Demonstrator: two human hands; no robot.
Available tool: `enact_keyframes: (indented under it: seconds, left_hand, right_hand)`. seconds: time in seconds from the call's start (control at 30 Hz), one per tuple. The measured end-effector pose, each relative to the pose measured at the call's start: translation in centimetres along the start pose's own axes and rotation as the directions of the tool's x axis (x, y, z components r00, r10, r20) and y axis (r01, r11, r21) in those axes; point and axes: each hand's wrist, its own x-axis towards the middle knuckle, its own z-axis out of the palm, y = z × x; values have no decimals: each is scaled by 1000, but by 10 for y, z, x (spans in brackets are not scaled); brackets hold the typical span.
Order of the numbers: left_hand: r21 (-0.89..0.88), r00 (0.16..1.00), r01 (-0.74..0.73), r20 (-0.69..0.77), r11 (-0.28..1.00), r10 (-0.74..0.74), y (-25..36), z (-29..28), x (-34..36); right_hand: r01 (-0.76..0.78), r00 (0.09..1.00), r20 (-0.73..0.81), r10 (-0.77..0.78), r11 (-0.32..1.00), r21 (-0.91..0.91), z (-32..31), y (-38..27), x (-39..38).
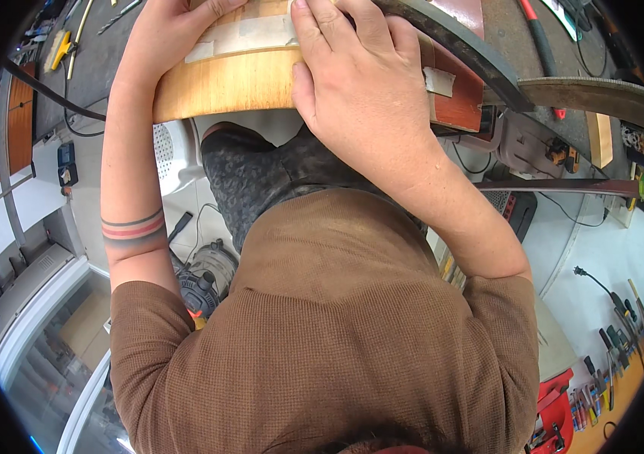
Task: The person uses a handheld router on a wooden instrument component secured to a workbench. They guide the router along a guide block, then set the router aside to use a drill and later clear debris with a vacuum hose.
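A pale wooden piece (231,85) with a curved front edge lies at the top, close to my body. Strips of masking tape (254,36) cover part of its upper face. My right hand (364,64) rests palm down over it, fingers apart and pressing on the tape, the thumb by the front edge. My left hand (195,13) lies at the piece's left side with its thumb stretched across the top; its other fingers are cut off by the upper edge. To the right of my right hand, a reddish-brown wooden part (458,102) bears a small tape strip (440,82).
A dark curved bar (462,45) arches above the reddish wood, beside a long toothed metal strip (587,85). A red-handled tool (538,38) and a yellow brush (59,49) lie on the dark bench. Below are a white stool (177,155) and a power tool (205,284).
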Motion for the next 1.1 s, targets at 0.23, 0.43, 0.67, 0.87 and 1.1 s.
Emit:
enact_keyframes:
  seconds: [0.23, 0.43, 0.67, 0.87, 1.1]
  left_hand:
    - [-57, 998, -66, -23, 996, 64, -15, 2, 1]
    - [-72, 998, -61, -15, 996, 60, -15, 8, 2]
    - [-149, 999, 37, -30, 988, -42, -9, 5, -4]
    - [-111, 995, 98, -23, 989, -101, 3, 6, 0]
    - [-111, 996, 90, -19, 990, -93, 2, 6, 1]
  right_hand:
    - [-107, 939, 343, 39, 978, 180, -37, 2, 16]
    - [-48, 993, 116, 38, 995, 87, -8, 2, -1]
    - [-134, 933, 356, 47, 965, 225, -31, 4, 12]
    - [-153, 973, 204, 111, 967, 205, -15, -1, 3]
    - [-161, 939, 327, 105, 976, 149, -29, 0, 9]
